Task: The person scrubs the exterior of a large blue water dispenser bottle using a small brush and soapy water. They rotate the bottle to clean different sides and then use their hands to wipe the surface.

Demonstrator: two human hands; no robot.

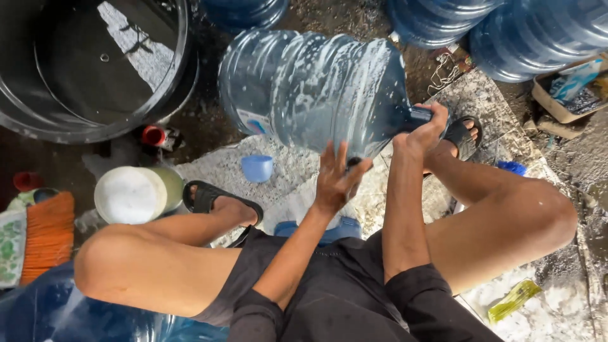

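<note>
A large blue water jug [310, 88] lies tilted on its side in front of me, streaked with soapy foam inside. My right hand [423, 130] is closed around the jug's neck at its right end. My left hand [335, 177] is spread flat under the jug's shoulder, fingers apart, pressing against it. My knees and sandalled feet frame the jug on both sides.
A big black tub [95, 69] stands at upper left. A white bucket [133, 193], a small blue cap [257, 168] and an orange brush [49, 234] lie left. More blue jugs [506, 31] stand at the top right, another [63, 310] at lower left. The ground is wet and foamy.
</note>
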